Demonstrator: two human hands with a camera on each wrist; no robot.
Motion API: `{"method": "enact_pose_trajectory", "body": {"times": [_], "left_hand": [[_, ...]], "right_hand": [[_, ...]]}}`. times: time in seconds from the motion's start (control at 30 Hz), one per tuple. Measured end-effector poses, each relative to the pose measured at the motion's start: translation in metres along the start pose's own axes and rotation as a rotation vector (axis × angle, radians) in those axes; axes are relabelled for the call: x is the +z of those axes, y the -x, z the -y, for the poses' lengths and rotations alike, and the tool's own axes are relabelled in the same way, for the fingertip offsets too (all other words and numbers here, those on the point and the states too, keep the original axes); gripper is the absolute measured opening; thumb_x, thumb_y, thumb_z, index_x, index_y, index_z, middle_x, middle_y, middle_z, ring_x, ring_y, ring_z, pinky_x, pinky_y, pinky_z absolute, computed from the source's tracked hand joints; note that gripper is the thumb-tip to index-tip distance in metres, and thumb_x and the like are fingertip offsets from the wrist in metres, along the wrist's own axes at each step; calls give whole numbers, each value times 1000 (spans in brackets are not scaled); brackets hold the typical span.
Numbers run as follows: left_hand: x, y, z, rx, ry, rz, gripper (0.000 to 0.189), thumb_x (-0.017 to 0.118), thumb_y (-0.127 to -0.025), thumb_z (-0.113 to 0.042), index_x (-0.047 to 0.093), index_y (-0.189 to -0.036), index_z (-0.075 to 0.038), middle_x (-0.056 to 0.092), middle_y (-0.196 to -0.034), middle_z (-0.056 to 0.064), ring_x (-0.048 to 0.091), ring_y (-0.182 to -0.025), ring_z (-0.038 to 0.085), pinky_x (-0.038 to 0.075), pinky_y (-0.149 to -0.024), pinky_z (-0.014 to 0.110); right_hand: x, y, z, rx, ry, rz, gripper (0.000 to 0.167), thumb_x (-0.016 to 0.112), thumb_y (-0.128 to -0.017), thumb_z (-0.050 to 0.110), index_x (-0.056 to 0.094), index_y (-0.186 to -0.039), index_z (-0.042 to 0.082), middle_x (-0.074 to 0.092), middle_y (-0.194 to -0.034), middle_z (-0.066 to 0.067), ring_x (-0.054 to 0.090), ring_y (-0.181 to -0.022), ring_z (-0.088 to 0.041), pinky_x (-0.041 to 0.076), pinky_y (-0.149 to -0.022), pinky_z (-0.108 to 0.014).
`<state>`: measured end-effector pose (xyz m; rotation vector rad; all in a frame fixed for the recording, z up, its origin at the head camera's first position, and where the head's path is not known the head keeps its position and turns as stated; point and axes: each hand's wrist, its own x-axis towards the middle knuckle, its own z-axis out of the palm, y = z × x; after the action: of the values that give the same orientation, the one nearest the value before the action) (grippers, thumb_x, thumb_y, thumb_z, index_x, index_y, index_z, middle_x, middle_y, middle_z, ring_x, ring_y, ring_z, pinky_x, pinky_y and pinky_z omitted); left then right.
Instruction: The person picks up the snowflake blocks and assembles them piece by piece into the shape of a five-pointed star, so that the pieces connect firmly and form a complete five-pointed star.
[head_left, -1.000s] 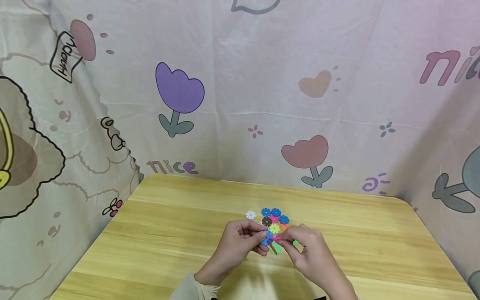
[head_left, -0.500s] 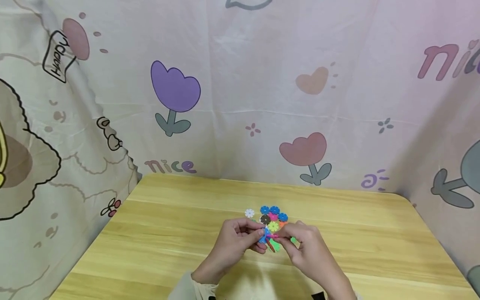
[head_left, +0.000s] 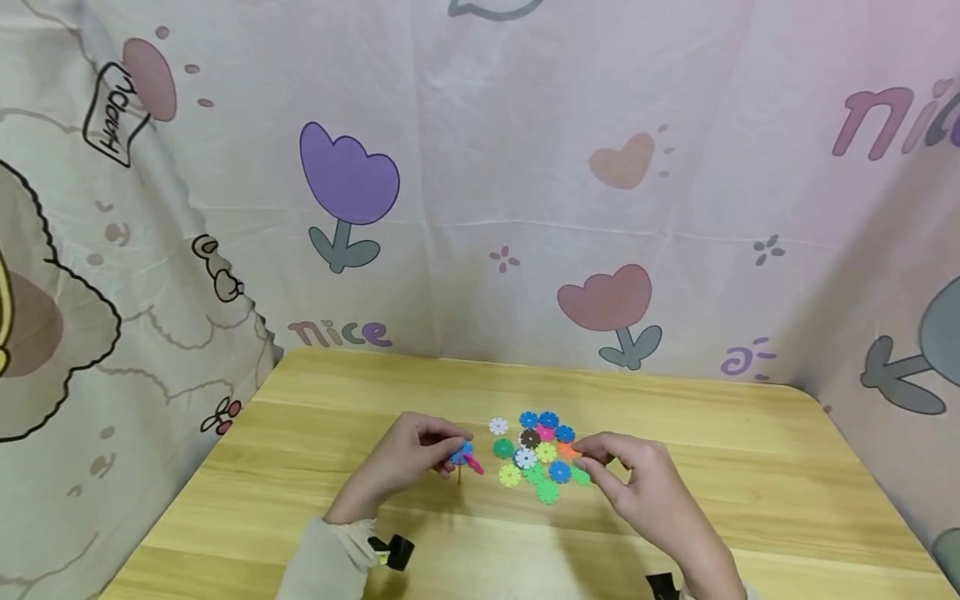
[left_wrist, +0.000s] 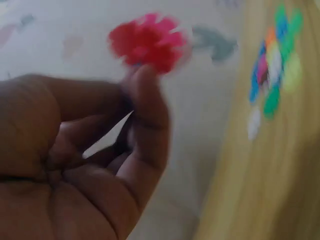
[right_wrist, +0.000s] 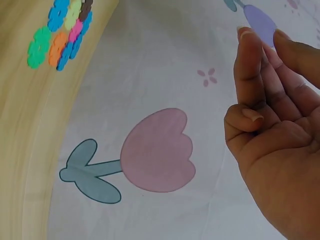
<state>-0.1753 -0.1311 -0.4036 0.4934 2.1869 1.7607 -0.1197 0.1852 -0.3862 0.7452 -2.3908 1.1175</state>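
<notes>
My left hand (head_left: 405, 460) pinches a blue notched plastic snowflake disc (head_left: 461, 453) between thumb and fingers, left of the loose pieces. Joined to it and standing out edgewise is a pink disc (head_left: 476, 465); a thin reddish-brown edge points down below. In the left wrist view a red disc (left_wrist: 142, 45) overlaps the pink one, blurred, above the fingertips. On the right, my right hand (head_left: 641, 479) hovers beside an orange disc (head_left: 567, 451). Its fingers are loosely bent with the thumb apart, and the right wrist view shows nothing between them.
Several loose discs lie together on the wooden table (head_left: 337, 417): a white disc (head_left: 498, 426), a brown disc (head_left: 529, 438), a blue disc (head_left: 559, 472), a yellow disc (head_left: 510, 476) and a green disc (head_left: 547, 492) among them. A printed cloth (head_left: 465, 167) hangs behind.
My hands have parted: the left has moved left with the joined discs, and the right has let go of the pink disc and shifted slightly right. The loose discs between them now show.
</notes>
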Motion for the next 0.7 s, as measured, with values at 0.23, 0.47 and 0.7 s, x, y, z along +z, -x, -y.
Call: {"method": "enact_pose_trajectory", "body": {"times": [0.23,0.47,0.7], "left_hand": [[-14,-7,31,-67,-128,60,15,63,-101,1,73,-108,8,69,-86,9,63,-67,15,58,-60,25],[-12,-7,48,-127,-190,66,8,66,-99,1,73,-101,5,65,-80,9,59,-62,14,53,-53,23],[-8,-11,53,-165,-203,6,5,69,-98,-2,71,-95,2,65,-81,7,60,-64,16,56,-56,28]], "right_hand": [[-4,-1,-3,5,8,-7,24,79,-89,-2,78,-101,19,65,-80,22,58,-67,-1,46,-57,-22],[-3,-1,-3,3,4,-6,24,79,-89,-2,77,-101,18,66,-81,21,58,-68,-1,45,-56,-22],[-4,-2,-3,-14,7,-19,26,80,-86,-5,77,-99,18,67,-82,20,61,-70,-1,48,-59,-20]]}}
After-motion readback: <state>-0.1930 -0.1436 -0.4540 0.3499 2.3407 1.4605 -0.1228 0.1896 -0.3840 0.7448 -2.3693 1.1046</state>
